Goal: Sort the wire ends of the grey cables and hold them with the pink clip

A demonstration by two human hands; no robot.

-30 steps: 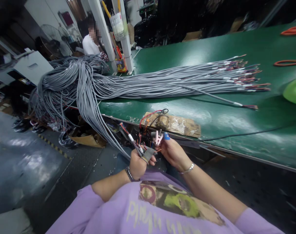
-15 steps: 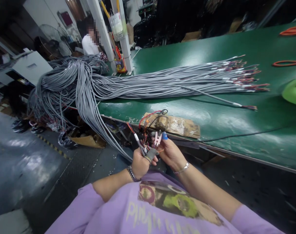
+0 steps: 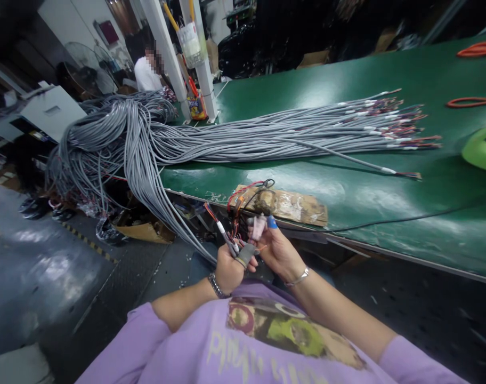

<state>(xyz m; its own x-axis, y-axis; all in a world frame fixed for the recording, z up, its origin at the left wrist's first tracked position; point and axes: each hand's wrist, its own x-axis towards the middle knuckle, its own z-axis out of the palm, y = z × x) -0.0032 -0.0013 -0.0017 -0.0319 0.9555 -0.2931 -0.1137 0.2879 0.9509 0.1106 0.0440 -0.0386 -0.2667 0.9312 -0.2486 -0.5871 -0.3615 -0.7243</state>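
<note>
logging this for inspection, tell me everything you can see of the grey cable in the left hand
The grey cable is a thin, round, plastic-looking lead. Its end sticks up and leftward from the closed left hand, showing a white band, then bare red, orange and dark wires. Below the fist it trails toward the hanging cable bundle. The right hand, pinching a pinkish piece, sits beside its loose wires.

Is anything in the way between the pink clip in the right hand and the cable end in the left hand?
Nothing visible does. The left hand grips the gray cable end, and the right hand holds the pink clip right beside its coloured wires. Only those thin wires show in the gap.
</note>
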